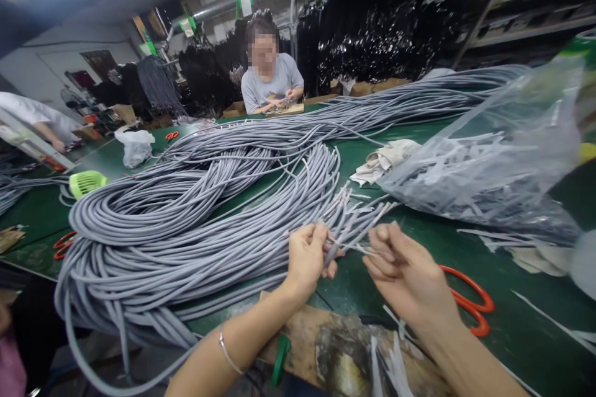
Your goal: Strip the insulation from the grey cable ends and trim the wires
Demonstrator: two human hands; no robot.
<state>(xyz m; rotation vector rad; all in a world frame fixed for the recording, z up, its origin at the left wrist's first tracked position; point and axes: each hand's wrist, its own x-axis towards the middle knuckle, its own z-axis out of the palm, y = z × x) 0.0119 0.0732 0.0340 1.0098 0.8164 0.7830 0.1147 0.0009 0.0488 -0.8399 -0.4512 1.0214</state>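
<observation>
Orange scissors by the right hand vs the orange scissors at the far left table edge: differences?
The orange-handled scissors near the right hand lie partly hidden behind the right hand; the orange-handled scissors at the left edge lie partly under the grey cable bundle, away from either hand. Both rest flat on the green table.

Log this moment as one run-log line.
left hand: grips grey cable ends | right hand: pinches a wire strand | orange scissors: on green table, right | plastic bag: behind

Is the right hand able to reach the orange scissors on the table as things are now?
Probably yes. The orange scissors lie flat on the green table just beside the right hand, with nothing on top of them. But that hand is pinching a thin wire end, so it would likely have to let go first.
</observation>
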